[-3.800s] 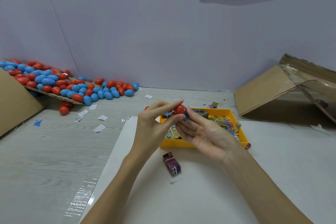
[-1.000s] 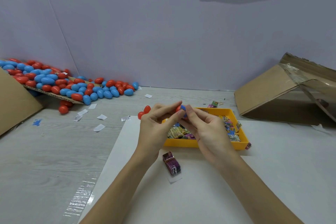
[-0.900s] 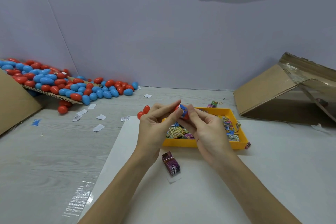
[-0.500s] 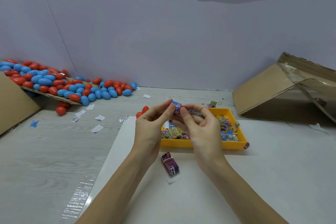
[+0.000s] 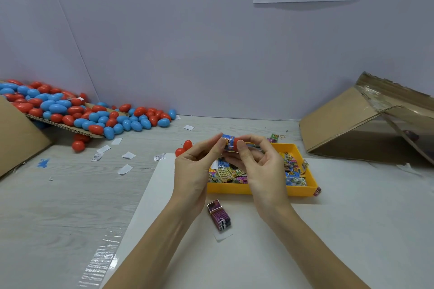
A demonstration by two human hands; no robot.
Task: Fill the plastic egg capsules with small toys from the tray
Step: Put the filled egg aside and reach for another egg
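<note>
Both forearms reach forward over the worktop (image 5: 70, 195), meeting above the one yellow tray (image 5: 258, 189). The left hand (image 5: 195, 169) and right hand (image 5: 263, 166) each pinch one small toy packet (image 5: 228, 142) pressed against a red capsule half (image 5: 236, 141).

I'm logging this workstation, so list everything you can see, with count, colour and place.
egg capsules: many, red and blue, far left pile
cardboard sheet: one, brown, left edge
paper scraps: several, white, left of tray
tray: one, yellow, centre, holding toy packets
toy packets: many, multicoloured, in tray
purple stack: one, before tray
cardboard box: one, brown, right, tipped
red capsule half: one, at right fingertips
packet: one, blue, pinched by both hands
left hand
right hand
</note>
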